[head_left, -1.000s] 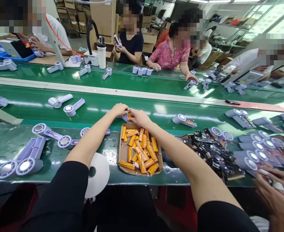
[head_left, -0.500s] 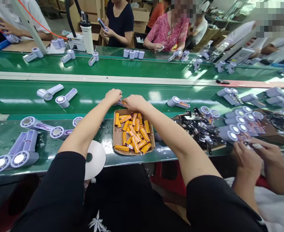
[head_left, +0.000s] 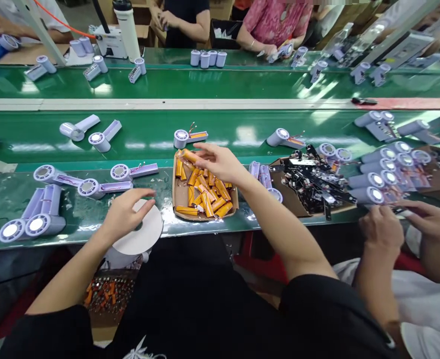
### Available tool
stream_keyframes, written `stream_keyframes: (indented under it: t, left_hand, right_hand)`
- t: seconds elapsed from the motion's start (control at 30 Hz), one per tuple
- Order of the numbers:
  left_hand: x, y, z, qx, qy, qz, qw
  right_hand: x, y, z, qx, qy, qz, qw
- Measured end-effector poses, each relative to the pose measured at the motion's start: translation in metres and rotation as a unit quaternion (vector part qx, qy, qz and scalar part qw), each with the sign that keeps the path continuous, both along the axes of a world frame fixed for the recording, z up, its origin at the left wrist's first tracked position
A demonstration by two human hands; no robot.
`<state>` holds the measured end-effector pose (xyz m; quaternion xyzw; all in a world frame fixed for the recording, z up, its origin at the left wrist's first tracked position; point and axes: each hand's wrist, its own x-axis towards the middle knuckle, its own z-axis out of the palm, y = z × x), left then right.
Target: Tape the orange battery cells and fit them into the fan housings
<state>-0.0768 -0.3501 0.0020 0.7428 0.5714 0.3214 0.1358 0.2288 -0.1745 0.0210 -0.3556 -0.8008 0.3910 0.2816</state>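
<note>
Left hand (head_left: 130, 212) open and empty, right hand (head_left: 220, 163) pinching an orange battery cell (head_left: 189, 156) over a cardboard tray (head_left: 181, 195).

The hands are well apart: the left, fingers and thumb spread, is over the edge of a white disc (head_left: 145, 237), while the right grips the cell between thumb and fingers at the tray's far left corner, above the loose orange cells (head_left: 207, 199) inside. Just beyond, on the green conveyor belt (head_left: 148, 132), lies a lavender handheld-fan shell (head_left: 181, 138) with an orange cell in its handle and thin wires sticking up. More fan shells (head_left: 89, 187) lie on the bench to the left; right of the tray, a cardboard box holds a heap of black parts (head_left: 310, 182), near another person's hands (head_left: 384, 227).
</note>
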Motion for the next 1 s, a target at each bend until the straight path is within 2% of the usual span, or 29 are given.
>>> stream_keyframes:
  t: [0.07, 0.13, 0.17, 0.27, 0.37, 0.43, 0.5, 0.6, 0.7, 0.8, 0.87, 0.93, 1.0]
  left_hand:
    - [0.01, -0.022, -0.002, -0.016, -0.038, 0.003, 0.999]
    - [0.029, -0.028, -0.004, -0.034, -0.097, 0.001, 0.995]
    - [0.041, -0.025, -0.006, -0.039, -0.14, -0.006, 0.989]
    - [0.076, -0.002, -0.012, -0.066, -0.275, -0.053, 0.958]
    - [0.099, 0.026, -0.015, -0.101, -0.334, -0.069, 0.935]
    - [0.106, 0.04, -0.011, -0.105, -0.295, -0.045, 0.949]
    - [0.11, 0.049, -0.003, -0.11, -0.19, -0.035, 0.975]
    - [0.117, 0.051, 0.011, -0.082, -0.055, -0.057, 0.993]
    - [0.129, 0.038, 0.023, -0.03, -0.085, -0.099, 0.991]
    - [0.14, 0.018, 0.025, -0.004, -0.173, -0.143, 0.974]
    - [0.143, 0.006, 0.021, 0.038, -0.188, -0.125, 0.973]
    - [0.141, -0.002, 0.017, 0.083, -0.167, -0.091, 0.978]
    - [0.135, -0.008, 0.015, 0.111, -0.137, -0.086, 0.981]
  right_hand:
    - [0.001, -0.033, -0.008, -0.112, 0.17, 0.005, 0.979]
    - [-0.002, -0.068, -0.016, -0.177, 0.26, 0.011, 0.949]
    - [-0.004, -0.084, -0.018, -0.185, 0.276, 0.002, 0.943]
    - [-0.006, -0.113, -0.021, -0.15, 0.246, -0.041, 0.957]
    - [0.01, -0.117, -0.017, -0.076, 0.207, -0.129, 0.967]
    - [0.03, -0.112, -0.012, -0.024, 0.232, -0.228, 0.945]
    - [0.049, -0.107, -0.006, -0.011, 0.272, -0.289, 0.918]
    - [0.06, -0.111, -0.002, -0.085, 0.325, -0.26, 0.905]
    - [0.043, -0.129, -0.01, -0.159, 0.365, -0.223, 0.89]
    - [0.015, -0.154, -0.024, -0.179, 0.383, -0.215, 0.88]
    - [-0.002, -0.17, -0.034, -0.193, 0.401, -0.209, 0.871]
    - [-0.012, -0.181, -0.041, -0.219, 0.424, -0.203, 0.855]
    - [-0.015, -0.186, -0.044, -0.24, 0.444, -0.197, 0.84]
